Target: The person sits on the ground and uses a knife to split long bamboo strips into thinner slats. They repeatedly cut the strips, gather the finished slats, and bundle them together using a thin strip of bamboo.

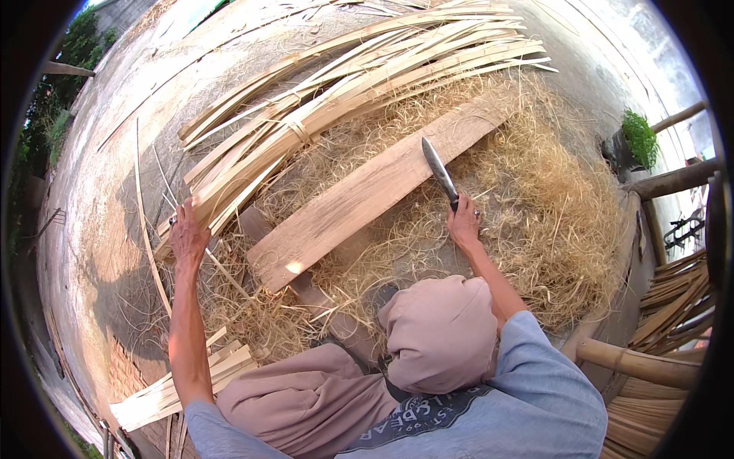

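My right hand (pixel 465 222) is wrapped round the black handle of a knife (pixel 438 166). Its long blade points away from me, over the edge of a flat wooden board (pixel 359 195) that lies slantwise before my legs. Over at the left, my left hand (pixel 189 236) is closed at the near ends of a large bundle of pale bamboo strips (pixel 344 96). A thin strip (pixel 228 272) shows on either side of that hand, seemingly held in it. The fingers partly hide what they grip. A band ties the bundle near its near end.
Curly shavings (pixel 554 222) heap around the board, mostly on its right. Shorter pale strips (pixel 222 367) lie by my left leg. A bamboo pole frame (pixel 634 363) and more strips (pixel 680 302) stand at the right, with a potted plant (pixel 639 139) beyond.
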The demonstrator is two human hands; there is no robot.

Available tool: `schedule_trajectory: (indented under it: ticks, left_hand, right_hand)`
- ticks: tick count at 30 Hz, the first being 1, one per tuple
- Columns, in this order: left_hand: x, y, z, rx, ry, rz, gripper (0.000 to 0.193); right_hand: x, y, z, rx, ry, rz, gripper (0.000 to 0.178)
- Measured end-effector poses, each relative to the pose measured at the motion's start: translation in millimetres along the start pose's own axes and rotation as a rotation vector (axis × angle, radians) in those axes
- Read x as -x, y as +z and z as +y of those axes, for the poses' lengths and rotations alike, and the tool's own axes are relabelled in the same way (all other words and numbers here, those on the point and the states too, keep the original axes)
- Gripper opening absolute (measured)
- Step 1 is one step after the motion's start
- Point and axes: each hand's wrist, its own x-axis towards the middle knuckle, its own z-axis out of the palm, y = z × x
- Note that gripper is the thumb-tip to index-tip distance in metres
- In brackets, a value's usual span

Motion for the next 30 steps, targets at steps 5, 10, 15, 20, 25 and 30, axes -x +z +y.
schedule_trajectory:
  ticks: [5, 10, 15, 20, 25, 30]
  left_hand:
    - [23.5, -51.2, 3.5, -0.067, 0.157, 0.055, 0.073]
    - [72.0, -125.4, 39.6, -0.063, 0.207, 0.118, 0.064]
    - [129.1, -157.8, 48.3, -0.04, 0.111, -0.06, 0.07]
    - [110.1, -93.2, -13.6, 0.003, 0.155, 0.008, 0.06]
    - [68.5, -14.5, -45.4, -0.079, -0.021, -0.049, 0.059]
    - [96.2, 76.9, -39.4, 0.082, -0.187, -0.24, 0.094]
  right_hand:
    - [6.4, -16.3, -11.5, 0.312, 0.032, 0.191, 0.066]
    - [-48.4, -50.6, -82.4, -1.022, 0.003, -0.294, 0.075]
    - [-95.4, -53.4, -225.8, -1.894, 0.463, -0.623, 0.086]
    - [-104.5, -20.9, -307.9, -1.855, 0.317, -0.716, 0.058]
    - [-63.1, 6.0, -289.7, -1.727, 0.247, -0.748, 0.077]
    - [-17.8, -22.4, -294.1, -1.279, 0.019, -0.88, 0.048]
